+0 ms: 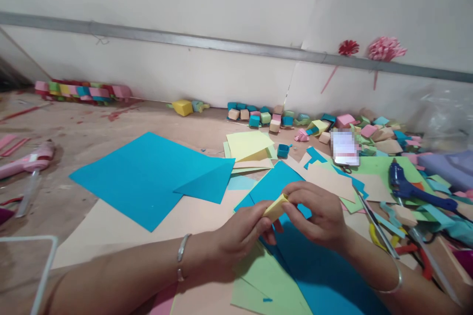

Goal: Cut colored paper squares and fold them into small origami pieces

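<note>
A small folded yellow paper piece (275,208) is held between both hands, above the blue and green sheets. My left hand (246,229) grips its lower left end, thumb and fingers closed on it. At its upper right end, my right hand (316,211) pinches it between thumb and fingers. Beneath the hands lie a blue sheet (325,270) and a light green sheet (266,280). A larger blue sheet (136,177) lies to the left, one corner folded over. Pale yellow sheets (247,145) are stacked beyond the hands.
Scissors (377,221) and a blue glue gun (410,187) lie right, by paper scraps and a phone (345,147). A pink glue gun (37,160) lies far left. Small paper boxes (254,120) line the wall; two paper flowers (386,49) stand against it.
</note>
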Demonstrator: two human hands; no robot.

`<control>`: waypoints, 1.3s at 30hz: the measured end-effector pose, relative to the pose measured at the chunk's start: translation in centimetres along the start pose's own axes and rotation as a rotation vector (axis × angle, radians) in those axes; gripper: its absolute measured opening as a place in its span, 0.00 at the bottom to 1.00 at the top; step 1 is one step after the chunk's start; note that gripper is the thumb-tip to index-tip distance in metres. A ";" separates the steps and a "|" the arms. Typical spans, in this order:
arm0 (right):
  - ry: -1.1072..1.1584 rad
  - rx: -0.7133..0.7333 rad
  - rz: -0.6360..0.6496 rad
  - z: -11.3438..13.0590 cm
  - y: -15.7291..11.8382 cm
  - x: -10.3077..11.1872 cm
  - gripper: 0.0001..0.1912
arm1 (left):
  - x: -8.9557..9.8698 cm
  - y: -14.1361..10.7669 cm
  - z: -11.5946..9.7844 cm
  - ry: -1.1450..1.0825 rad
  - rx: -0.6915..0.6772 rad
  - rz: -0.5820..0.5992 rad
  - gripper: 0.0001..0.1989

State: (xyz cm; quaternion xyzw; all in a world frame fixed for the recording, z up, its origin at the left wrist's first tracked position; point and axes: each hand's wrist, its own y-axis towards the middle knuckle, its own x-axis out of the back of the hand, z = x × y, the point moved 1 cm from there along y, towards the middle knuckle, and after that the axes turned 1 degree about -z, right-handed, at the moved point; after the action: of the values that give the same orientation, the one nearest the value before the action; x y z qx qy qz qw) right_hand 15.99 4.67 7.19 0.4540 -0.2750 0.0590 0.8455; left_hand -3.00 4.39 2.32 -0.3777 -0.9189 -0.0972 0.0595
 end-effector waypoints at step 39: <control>0.121 -0.202 0.161 0.3 -1.5 -1.9 0.11 | -0.2 0.2 -0.5 0.317 -0.102 -0.118 0.22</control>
State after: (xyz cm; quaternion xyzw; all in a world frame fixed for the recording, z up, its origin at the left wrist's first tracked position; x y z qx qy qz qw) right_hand 14.80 3.84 5.18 0.3385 -0.2634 0.1260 0.8945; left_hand -2.66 4.26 2.82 -0.3054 -0.9126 -0.2050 0.1785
